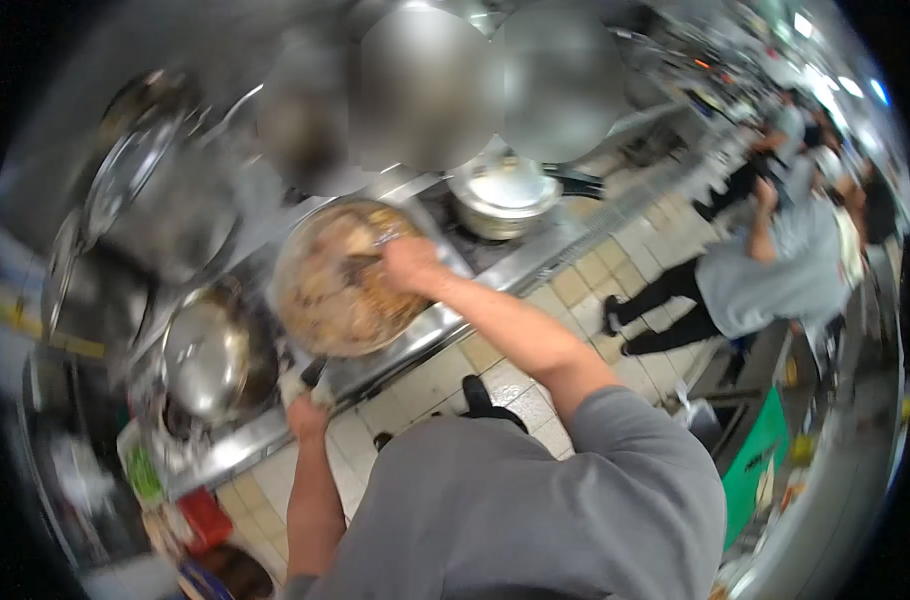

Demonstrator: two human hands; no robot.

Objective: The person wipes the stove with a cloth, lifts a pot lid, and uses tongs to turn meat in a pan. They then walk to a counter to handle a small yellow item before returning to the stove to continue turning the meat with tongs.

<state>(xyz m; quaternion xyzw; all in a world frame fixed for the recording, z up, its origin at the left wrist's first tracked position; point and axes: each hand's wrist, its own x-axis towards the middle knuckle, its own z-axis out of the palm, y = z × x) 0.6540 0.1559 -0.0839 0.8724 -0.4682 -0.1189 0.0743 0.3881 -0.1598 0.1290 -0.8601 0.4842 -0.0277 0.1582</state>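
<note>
The right hand (pixel 407 265) is held over the wide pan of food (pixel 335 300), between 2 and 3 o'clock within its rim, apparently so that the contents can be worked from above; whether anything is grasped there cannot be told through the blur. At about half past 6, the black handle (pixel 313 373) is clenched in the left hand (pixel 308 415), presumably so that the pan is steadied on the stove (pixel 360 377). Farther out, a lidded pot (pixel 505 190) is set at 2 o'clock and a metal pan (pixel 210 350) at 8 o'clock.
</note>
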